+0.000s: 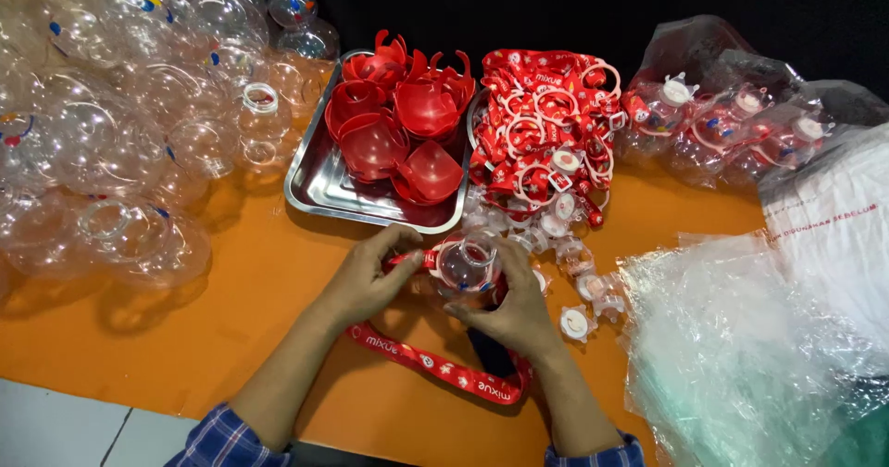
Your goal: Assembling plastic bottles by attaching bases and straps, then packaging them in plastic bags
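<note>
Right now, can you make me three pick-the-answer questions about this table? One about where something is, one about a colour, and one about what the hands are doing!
1. Where are the red cups?
A. In the metal tray
B. On the floor
C. Inside a plastic bag

2. What colour is the table?
A. Blue
B. Orange
C. Green

3. What are the left hand and right hand doing?
A. Resting flat and empty
B. Holding a clear bottle between them
C. Lifting the tray

Answers: 1 A, the cups sit piled in the tray. 2 B, the bare top is orange. 3 B, fingers of both hands wrap the bottle, with a red strap looping below.
</note>
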